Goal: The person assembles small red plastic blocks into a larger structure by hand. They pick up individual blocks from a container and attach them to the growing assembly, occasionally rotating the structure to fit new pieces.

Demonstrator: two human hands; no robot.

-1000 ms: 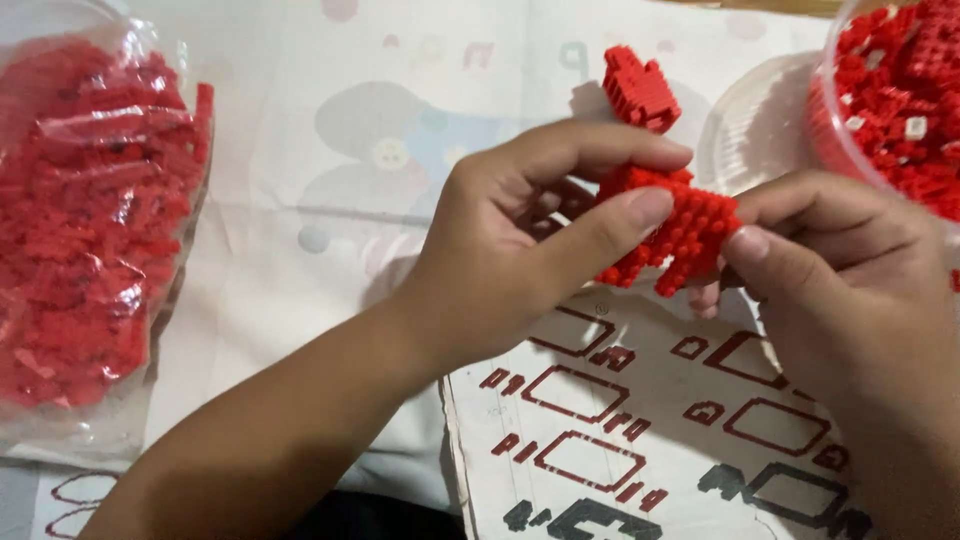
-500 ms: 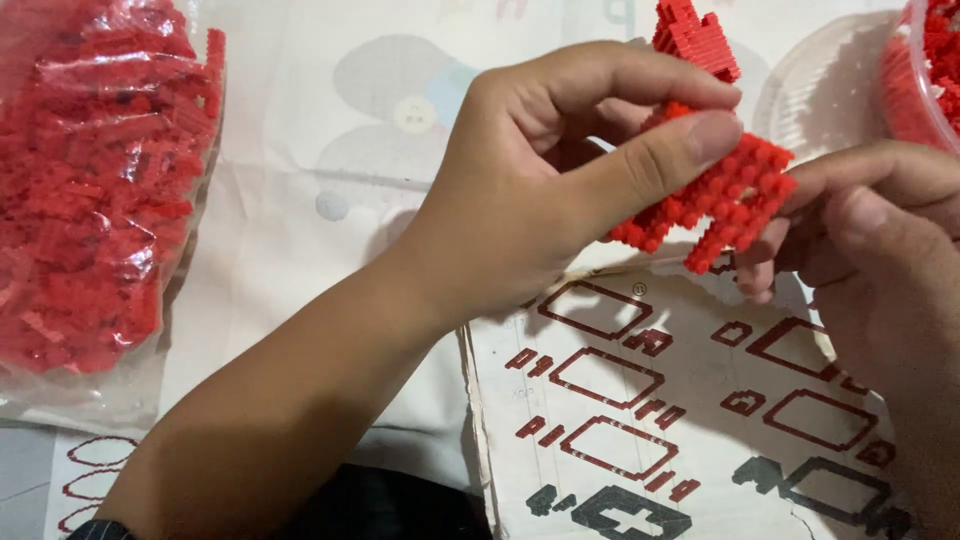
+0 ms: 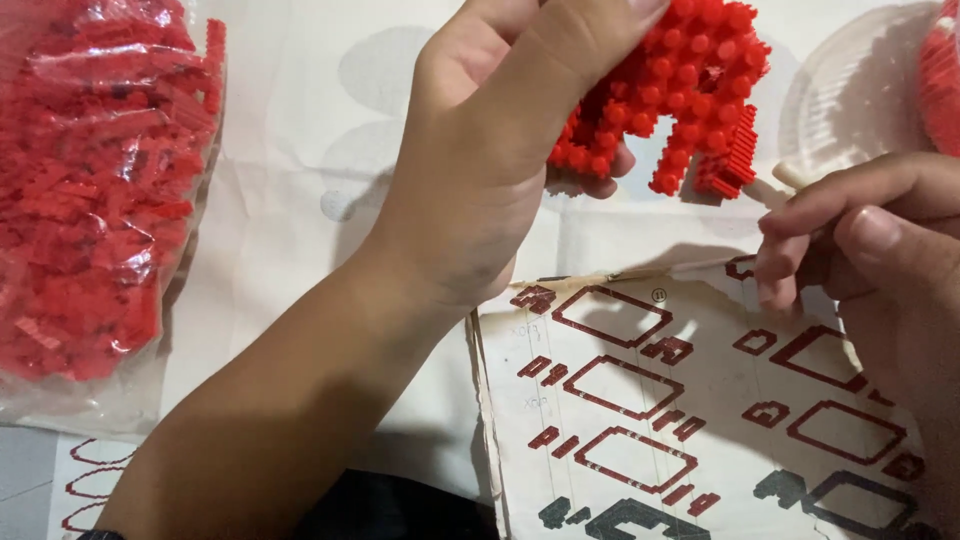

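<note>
My left hand [image 3: 500,170] grips red brick model [image 3: 680,95], raised over tabletop [image 3: 300,200], studs facing me for inspection. Right hand [image 3: 870,260] pinches slim white tool [image 3: 790,178] beside it. Instruction sheet [image 3: 680,400] below; brick bag [image 3: 95,180] left.

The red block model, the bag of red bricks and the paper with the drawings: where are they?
Block model [image 3: 690,90], head view, on its studded side.
Bag [image 3: 95,190], head view, on the clear plastic over the bricks.
Paper [image 3: 700,400], head view, on a bare patch between the printed shapes.

Left hand [image 3: 500,160] hides part of red block model [image 3: 680,90].
</note>
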